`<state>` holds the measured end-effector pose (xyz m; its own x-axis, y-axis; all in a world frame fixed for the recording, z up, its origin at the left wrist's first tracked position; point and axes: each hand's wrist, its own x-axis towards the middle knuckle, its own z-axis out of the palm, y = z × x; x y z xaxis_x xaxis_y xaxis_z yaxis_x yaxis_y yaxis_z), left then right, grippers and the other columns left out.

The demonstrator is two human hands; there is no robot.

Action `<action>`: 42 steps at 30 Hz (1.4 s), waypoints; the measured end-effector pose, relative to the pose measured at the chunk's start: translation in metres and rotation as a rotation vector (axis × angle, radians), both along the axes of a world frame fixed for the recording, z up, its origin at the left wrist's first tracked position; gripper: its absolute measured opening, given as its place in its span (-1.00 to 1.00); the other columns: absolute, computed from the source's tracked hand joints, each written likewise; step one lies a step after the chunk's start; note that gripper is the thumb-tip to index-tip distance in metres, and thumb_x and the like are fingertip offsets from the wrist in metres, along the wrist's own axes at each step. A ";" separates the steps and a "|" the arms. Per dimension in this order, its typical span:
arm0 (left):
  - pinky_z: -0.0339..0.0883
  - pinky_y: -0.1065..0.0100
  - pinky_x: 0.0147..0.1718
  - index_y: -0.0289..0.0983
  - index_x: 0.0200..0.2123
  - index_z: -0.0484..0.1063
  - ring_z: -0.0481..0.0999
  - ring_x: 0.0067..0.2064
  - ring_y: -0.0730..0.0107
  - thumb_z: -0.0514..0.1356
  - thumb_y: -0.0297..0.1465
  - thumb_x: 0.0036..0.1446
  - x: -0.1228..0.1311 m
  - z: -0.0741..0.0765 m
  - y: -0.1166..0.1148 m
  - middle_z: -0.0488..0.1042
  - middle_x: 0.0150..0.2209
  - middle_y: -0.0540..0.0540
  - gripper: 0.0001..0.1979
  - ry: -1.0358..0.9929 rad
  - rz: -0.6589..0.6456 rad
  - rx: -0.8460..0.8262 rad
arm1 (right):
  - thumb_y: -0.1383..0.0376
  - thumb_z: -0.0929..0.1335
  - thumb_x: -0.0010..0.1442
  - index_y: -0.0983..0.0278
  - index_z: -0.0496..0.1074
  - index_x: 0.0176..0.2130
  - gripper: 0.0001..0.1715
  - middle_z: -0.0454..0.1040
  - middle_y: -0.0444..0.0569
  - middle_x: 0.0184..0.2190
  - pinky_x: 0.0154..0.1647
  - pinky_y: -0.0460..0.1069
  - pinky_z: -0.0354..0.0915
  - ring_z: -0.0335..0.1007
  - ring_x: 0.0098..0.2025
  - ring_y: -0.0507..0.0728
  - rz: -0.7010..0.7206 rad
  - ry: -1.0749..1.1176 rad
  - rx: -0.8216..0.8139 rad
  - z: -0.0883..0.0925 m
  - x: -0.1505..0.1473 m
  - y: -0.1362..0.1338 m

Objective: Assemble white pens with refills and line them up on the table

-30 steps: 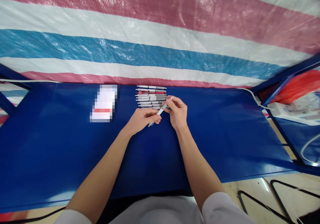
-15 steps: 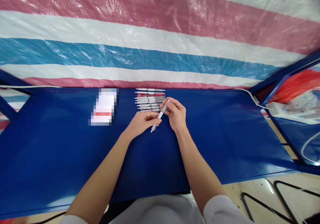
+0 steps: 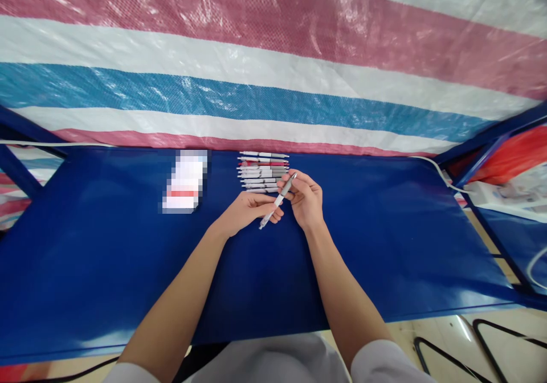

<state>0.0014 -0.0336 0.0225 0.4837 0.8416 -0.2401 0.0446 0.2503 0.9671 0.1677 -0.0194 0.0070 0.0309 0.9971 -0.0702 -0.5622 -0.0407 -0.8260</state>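
Note:
A white pen with a grey grip (image 3: 279, 200) is held slantwise above the blue table, its silver tip pointing up and to the right. My right hand (image 3: 308, 199) pinches it near the tip between thumb and fingers. Lower on the barrel, my left hand (image 3: 248, 213) has its thumb against the pen, with fingers curled behind it. Just beyond my hands lies a row of several pens (image 3: 261, 173), mostly white with grey grips and one red among them. The nearest ones are partly covered by my fingers.
To the left on the blue table (image 3: 128, 246) lies a pixelated whitish rectangle (image 3: 186, 180). A striped plastic sheet (image 3: 256, 69) hangs behind the table's far edge. White cables run along both back corners. Black metal stool legs (image 3: 448, 354) show at the lower right.
The view has shifted slightly, so the table's contents sit a little further right. My left fingers now show behind the pen, which both hands still hold.

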 end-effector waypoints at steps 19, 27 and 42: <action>0.52 0.28 -0.30 -0.33 -0.24 0.61 0.61 -0.35 0.28 0.31 -0.19 0.08 0.004 -0.003 0.001 0.63 -0.34 -0.17 -0.68 0.001 0.094 -0.023 | 0.26 0.54 -0.10 0.16 0.57 -0.23 -0.65 0.61 -0.19 -0.32 -0.32 -0.09 0.51 0.58 -0.31 0.03 -0.038 0.002 -0.053 0.001 0.001 0.003; 0.48 0.32 -0.25 -0.27 -0.16 0.60 0.58 -0.34 0.34 0.36 -0.23 0.03 0.007 -0.010 0.000 0.60 -0.35 -0.07 -0.68 0.120 0.166 0.152 | 0.26 0.54 -0.10 0.17 0.55 -0.24 -0.66 0.62 -0.19 -0.32 -0.30 -0.09 0.51 0.58 -0.30 0.03 -0.019 0.016 -0.076 0.001 0.002 0.004; 0.51 0.30 -0.31 -0.31 -0.22 0.61 0.61 -0.33 0.26 0.30 -0.17 0.08 0.004 -0.001 -0.001 0.63 -0.33 -0.15 -0.68 0.057 0.085 0.037 | 0.24 0.55 -0.12 0.20 0.53 -0.31 -0.70 0.62 -0.16 -0.37 -0.36 -0.10 0.51 0.58 -0.36 0.04 -0.027 0.010 -0.078 0.002 -0.002 0.002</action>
<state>0.0054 -0.0351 0.0216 0.3963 0.8881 -0.2330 0.0797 0.2196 0.9723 0.1660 -0.0177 0.0090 0.0569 0.9873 -0.1482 -0.5724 -0.0893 -0.8151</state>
